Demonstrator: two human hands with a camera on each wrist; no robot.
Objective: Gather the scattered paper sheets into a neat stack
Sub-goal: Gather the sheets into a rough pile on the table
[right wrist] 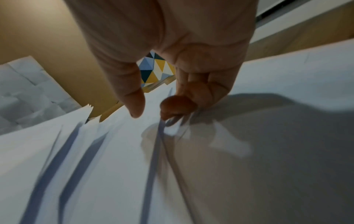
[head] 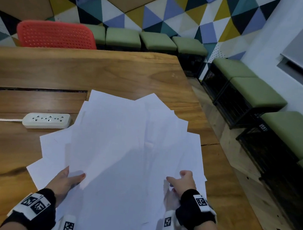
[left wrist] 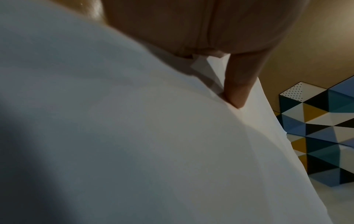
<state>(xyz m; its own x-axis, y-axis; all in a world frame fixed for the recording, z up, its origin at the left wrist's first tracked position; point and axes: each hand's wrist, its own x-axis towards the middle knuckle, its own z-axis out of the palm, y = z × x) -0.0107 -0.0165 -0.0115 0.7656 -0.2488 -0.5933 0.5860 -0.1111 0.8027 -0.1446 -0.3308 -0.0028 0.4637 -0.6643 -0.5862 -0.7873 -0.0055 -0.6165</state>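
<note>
White paper sheets point(head: 126, 140) lie fanned in a loose, overlapping pile on the wooden table point(head: 77, 71), corners sticking out at every angle — gathered toward the near edge but nowhere near squared.

Left hand point(head: 64, 180) holds the pile's left near side: thumb on top, fingers tucked under the upper sheets, so it is pinching a bunch of them. The left wrist view shows one finger point(left wrist: 239, 84) pressed into paper that bows over it. Right hand point(head: 183, 182) is on the right near side; in the right wrist view the thumb point(right wrist: 132, 97) is extended and the curled fingers point(right wrist: 178, 106) nip the edges of a few sheets, though that frame is blurred, so how many are caught is probably not readable.

Handling, as a judgement: the sheets look light, thin and floppy — they sag and bow where lifted. They slide easily over each other, so a one-sided pull would fan them further. Edges crease if pinched hard. Best hold is on opposite long edges with both hands, then stand the bundle on one edge and tap it on the table to align.

No containers in view. Also on the table: a white power strip point(head: 46, 120), just beside the pile's left edge and not touching it. A red chair point(head: 55, 35) and green stools point(head: 157, 41) sit beyond.
</note>
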